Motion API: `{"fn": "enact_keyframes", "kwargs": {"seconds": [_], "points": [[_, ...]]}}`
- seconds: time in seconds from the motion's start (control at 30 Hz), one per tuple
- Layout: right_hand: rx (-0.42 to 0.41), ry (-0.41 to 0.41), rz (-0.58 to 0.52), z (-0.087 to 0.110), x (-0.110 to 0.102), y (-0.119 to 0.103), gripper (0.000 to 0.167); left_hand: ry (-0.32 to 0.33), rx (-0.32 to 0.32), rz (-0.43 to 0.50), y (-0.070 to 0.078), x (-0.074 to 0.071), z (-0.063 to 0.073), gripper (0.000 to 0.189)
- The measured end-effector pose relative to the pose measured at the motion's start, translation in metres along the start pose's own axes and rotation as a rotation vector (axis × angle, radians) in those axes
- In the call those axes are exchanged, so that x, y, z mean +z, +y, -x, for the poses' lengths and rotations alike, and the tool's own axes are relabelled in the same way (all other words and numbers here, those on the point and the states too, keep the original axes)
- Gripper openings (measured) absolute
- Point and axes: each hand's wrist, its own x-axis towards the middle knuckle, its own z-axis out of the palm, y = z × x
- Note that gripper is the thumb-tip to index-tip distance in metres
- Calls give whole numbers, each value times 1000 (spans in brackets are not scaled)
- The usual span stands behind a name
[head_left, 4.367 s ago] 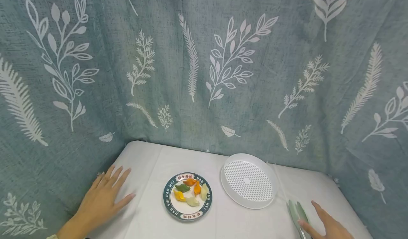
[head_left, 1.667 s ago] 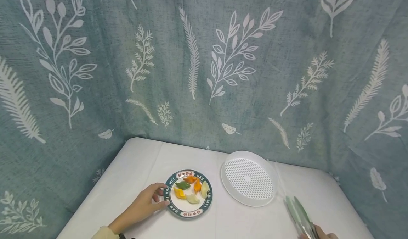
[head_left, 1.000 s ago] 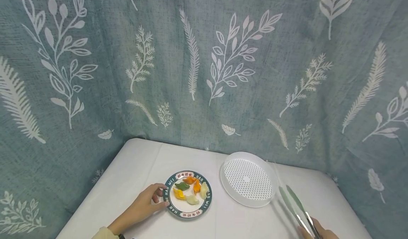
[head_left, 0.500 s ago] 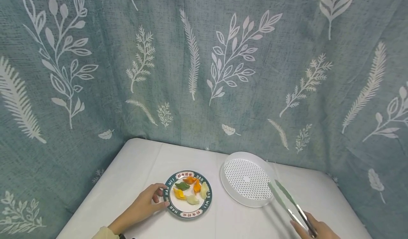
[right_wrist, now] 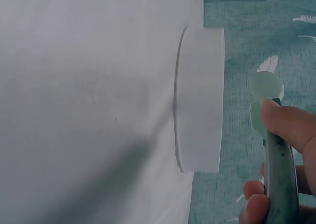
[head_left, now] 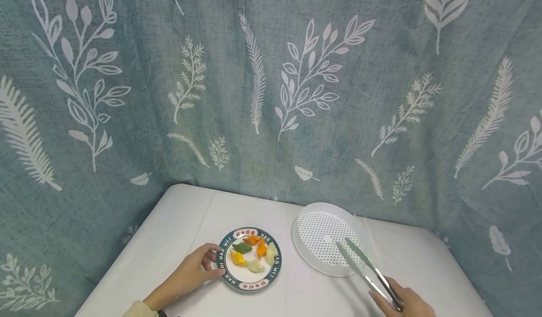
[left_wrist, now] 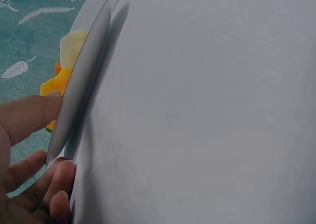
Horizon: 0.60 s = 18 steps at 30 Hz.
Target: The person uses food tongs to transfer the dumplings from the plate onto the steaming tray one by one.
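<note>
My left hand (head_left: 194, 268) pinches the left rim of a green-and-white plate (head_left: 254, 286). In the left wrist view its thumb (left_wrist: 30, 116) lies over the rim, and the other fingers curl at the underside. Several dumplings, among them a green dumpling (head_left: 242, 248), a yellow dumpling (head_left: 238, 259) and a pale dumpling (head_left: 256, 266), sit on the plate. My right hand (head_left: 404, 300) grips a pair of tongs (head_left: 383, 279) with pale green tips. Those tips, slightly apart with nothing between them, hang over the right part of a white round steamer tray (head_left: 320, 232) with a perforated base.
A white cloth covers the table (head_left: 186, 223). Behind and beside it hangs a teal curtain (head_left: 237, 166) with white leaf prints. Between the plate and the steamer tray lies a narrow strip of tablecloth.
My left hand came from the left side to the plate's rim and stays there. My right hand picked up the tongs and moved them left, from beside the steamer tray to above it.
</note>
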Motion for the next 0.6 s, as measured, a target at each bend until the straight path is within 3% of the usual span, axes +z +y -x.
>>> {"fn": "enact_keyframes", "kwargs": {"seconds": [0.6], "points": [[-114,80,-16,7,13,-39,74,12,-28,-5,2,3,0,70]]}}
